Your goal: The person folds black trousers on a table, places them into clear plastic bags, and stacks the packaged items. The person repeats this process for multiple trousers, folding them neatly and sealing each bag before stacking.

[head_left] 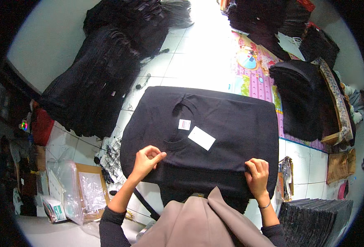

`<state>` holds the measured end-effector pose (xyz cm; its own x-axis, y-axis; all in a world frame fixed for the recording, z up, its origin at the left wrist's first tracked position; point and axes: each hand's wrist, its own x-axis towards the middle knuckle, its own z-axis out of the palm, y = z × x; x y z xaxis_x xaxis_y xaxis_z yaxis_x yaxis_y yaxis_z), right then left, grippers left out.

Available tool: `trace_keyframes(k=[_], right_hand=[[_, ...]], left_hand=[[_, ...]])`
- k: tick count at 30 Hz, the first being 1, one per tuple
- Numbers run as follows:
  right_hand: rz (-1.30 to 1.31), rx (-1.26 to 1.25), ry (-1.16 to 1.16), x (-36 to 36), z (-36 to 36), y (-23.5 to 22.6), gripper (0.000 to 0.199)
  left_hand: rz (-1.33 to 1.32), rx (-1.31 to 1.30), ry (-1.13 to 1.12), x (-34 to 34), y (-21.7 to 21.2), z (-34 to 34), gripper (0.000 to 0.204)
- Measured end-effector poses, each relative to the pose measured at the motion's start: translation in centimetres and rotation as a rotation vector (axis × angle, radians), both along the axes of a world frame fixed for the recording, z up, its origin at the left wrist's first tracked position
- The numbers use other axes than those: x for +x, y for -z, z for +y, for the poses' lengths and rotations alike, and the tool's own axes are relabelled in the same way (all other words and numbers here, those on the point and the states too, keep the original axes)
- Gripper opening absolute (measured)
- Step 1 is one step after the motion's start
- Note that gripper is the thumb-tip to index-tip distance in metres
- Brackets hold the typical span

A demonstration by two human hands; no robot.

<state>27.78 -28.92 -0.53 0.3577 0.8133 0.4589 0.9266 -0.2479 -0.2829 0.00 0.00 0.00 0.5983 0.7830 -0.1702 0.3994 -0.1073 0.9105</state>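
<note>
A black round-neck shirt (235,123) lies spread on a dark, round-cornered surface in front of me, with its neckline at the middle. Inside the neck is a small white label (184,124). Below it, a blank-looking white card (201,138) lies on the cloth. My left hand (148,161) is over the shirt's near left part, thumb and fingers pinched together; what is between them is too small to make out. At the near right side, my right hand (257,176) has its fingers curled and closed on the shirt's cloth. A fold line runs across the cloth between both hands.
Large heaps of black garments (103,70) lie at the left, and more black cloth (299,96) at the right beside a colourful mat (258,70). Plastic bags and a cardboard box (92,187) stand near left. A tall dark stack (313,218) rises near right.
</note>
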Motion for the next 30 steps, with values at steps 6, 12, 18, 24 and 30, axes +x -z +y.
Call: trace_keyframes(k=[6,12,18,24,30], right_hand=[[-0.051,0.029,0.003,-0.2,0.6,-0.3,0.034],[-0.073,0.13,-0.003,0.2,-0.7,-0.8,0.027],[-0.126,0.116,0.032,0.6,-2.9,-1.1,0.015],[0.112,-0.46,0.201,-0.4,-2.3,-4.8,0.017],[0.119,-0.065,0.124,-2.1,6.1,-4.0,0.059]], left_hand=[[-0.184,-0.643,-0.002,-0.1,-1.6,-1.1,0.019],[-0.383,-0.443,-0.005,1.5,-2.7,-1.3,0.014],[-0.419,-0.214,-0.158,2.9,-0.6,-3.3,0.045],[-0.044,0.086,-0.125,2.9,-1.1,-4.5,0.047],[0.086,0.872,-0.084,9.0,-6.6,-0.1,0.057]])
